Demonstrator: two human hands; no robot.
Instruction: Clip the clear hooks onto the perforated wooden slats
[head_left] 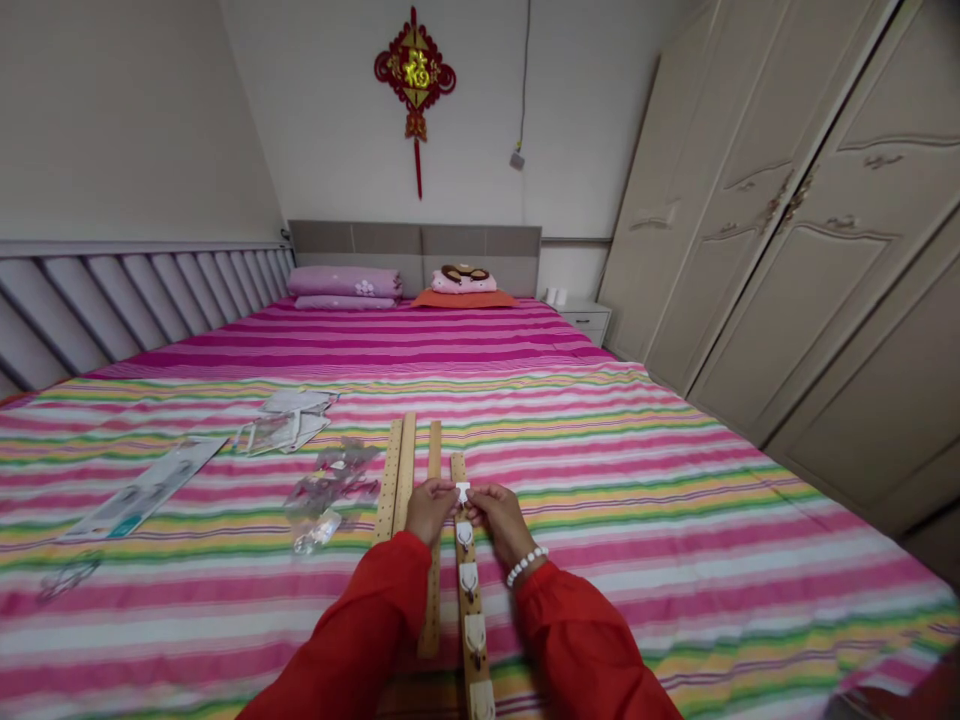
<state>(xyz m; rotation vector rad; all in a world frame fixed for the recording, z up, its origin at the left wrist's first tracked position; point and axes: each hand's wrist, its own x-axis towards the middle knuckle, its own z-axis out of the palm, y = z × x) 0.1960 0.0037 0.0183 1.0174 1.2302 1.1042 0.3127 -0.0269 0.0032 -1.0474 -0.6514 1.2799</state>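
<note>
My left hand (430, 510) and my right hand (501, 518) meet over a narrow wooden strip (459, 468) lying lengthwise on the bed. Between their fingertips is a small white hook (463, 492), pinched from both sides at the strip's upper part. Below it, several more white hooks (469, 580) with dark metal loops sit in a row along the same strip. Beside my left hand lie another wooden strip (430, 610) and two more, one of them a strip with holes (388, 480). My left forearm hides part of these.
Crumpled clear plastic bags (334, 485) lie left of the strips. Farther left are a long clear package (154, 490), flat white packets (289, 420) and a thin clear wrapper (71, 575). A striped sheet (675, 500) covers the bed. Wardrobes (795, 270) stand on the right; a slatted rail (135, 300) runs left.
</note>
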